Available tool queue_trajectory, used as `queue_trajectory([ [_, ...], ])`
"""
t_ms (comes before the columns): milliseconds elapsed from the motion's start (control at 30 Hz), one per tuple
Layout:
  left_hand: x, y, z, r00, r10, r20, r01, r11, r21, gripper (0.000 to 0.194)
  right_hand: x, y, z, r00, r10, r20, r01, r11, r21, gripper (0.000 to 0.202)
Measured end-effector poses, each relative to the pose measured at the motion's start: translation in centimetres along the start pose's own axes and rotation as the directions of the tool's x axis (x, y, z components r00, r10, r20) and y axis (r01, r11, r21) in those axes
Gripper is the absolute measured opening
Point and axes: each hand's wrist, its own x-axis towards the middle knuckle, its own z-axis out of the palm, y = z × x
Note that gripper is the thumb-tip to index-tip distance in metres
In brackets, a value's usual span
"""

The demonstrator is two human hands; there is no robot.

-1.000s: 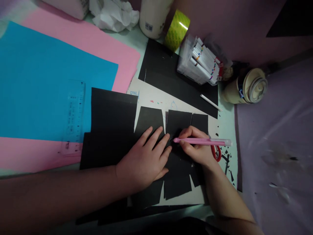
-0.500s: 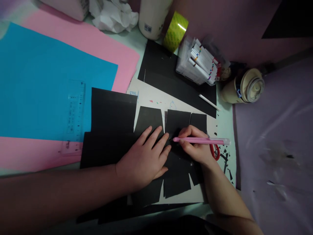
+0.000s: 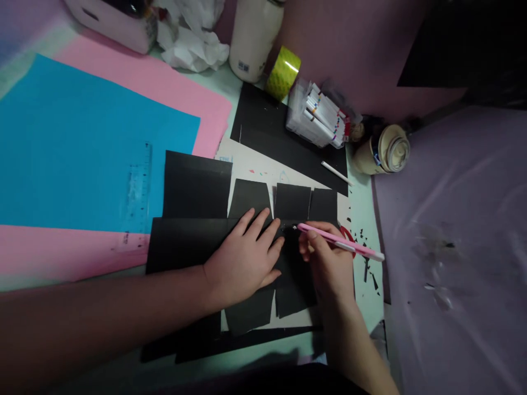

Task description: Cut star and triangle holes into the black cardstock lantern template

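My left hand (image 3: pixel 247 260) lies flat with fingers spread on a black paper piece (image 3: pixel 181 244) with slit, flap-like edges. In my right hand (image 3: pixel 329 263) is a slim pink pen-shaped tool (image 3: pixel 329 237), gripped between thumb and fingers. Its front end touches or hovers just over the black paper, beside a small pale spot (image 3: pixel 294 226); the very tip is too small to make out. Red-handled scissors (image 3: pixel 348 237) lie partly hidden behind my right hand.
A clear ruler (image 3: pixel 144 192) rests across blue paper (image 3: pixel 82 148) and pink paper (image 3: pixel 61 249). Along the back stand a pale bottle (image 3: pixel 251 44), yellow tape (image 3: pixel 283 73), a marker box (image 3: pixel 319 115) and stacked cups (image 3: pixel 385 151). Black scraps (image 3: pixel 366 269) lie near the table's right edge.
The pink tool has tilted, its rear end swinging toward me, and my right hand has turned with it. My left hand stays flat on the paper. The whole view has shifted slightly.
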Motion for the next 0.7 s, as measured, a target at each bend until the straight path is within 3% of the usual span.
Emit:
queue_trajectory([
  [67,0.0,0.0,0.0,1.0,0.001,0.002,-0.001,1.0,0.003,0.054,-0.1,0.9,1.0,0.999,-0.035,-0.04,0.033,0.997,-0.064,0.018],
  [233,-0.1,0.1,-0.1,1.0,0.005,0.008,-0.005,1.0,0.001,0.055,0.2,1.8,1.7,0.941,-0.313,-0.13,0.258,0.91,-0.324,0.007],
  [433,0.0,0.0,-0.1,1.0,-0.002,0.028,0.003,1.0,-0.011,0.054,0.3,2.5,1.2,0.952,-0.294,-0.08,0.245,0.895,-0.373,0.01],
  [700,0.0,0.1,-0.2,1.0,-0.001,0.022,0.001,1.0,-0.015,0.053,-0.3,2.9,1.3,0.892,-0.45,-0.033,0.36,0.754,-0.55,0.005],
])
